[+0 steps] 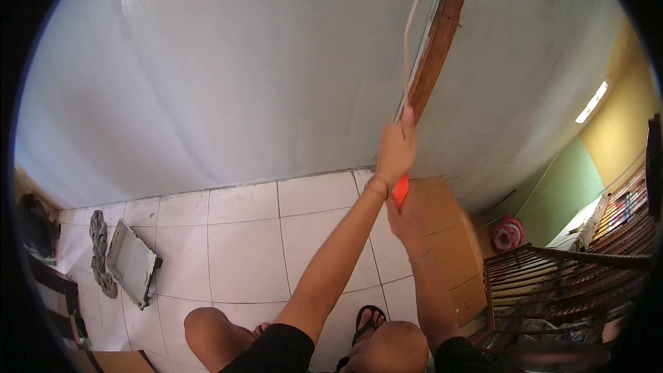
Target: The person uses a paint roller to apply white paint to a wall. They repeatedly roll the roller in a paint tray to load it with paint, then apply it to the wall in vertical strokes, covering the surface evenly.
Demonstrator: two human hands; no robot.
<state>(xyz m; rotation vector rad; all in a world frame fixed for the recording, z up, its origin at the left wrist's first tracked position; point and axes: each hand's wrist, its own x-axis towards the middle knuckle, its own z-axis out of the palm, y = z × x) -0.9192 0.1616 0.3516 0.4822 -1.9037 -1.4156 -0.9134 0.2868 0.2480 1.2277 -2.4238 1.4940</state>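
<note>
Both hands are on what looks like a long-framed paint roller, with a thin pale rod and an orange handle. My left hand grips the upper part, where the rod meets the handle. Lower down, my right hand, slightly blurred, is closed around the handle. The rod runs up in front of the grey wall to the picture's top edge, where a dark end is mostly cut off. A brown wooden strip is fixed to the wall beside the rod.
A paint tray and a bunched grey cloth lie on the white floor tiles at left. Brown cardboard lies by my right arm. A metal rack stands at right, near a pink object.
</note>
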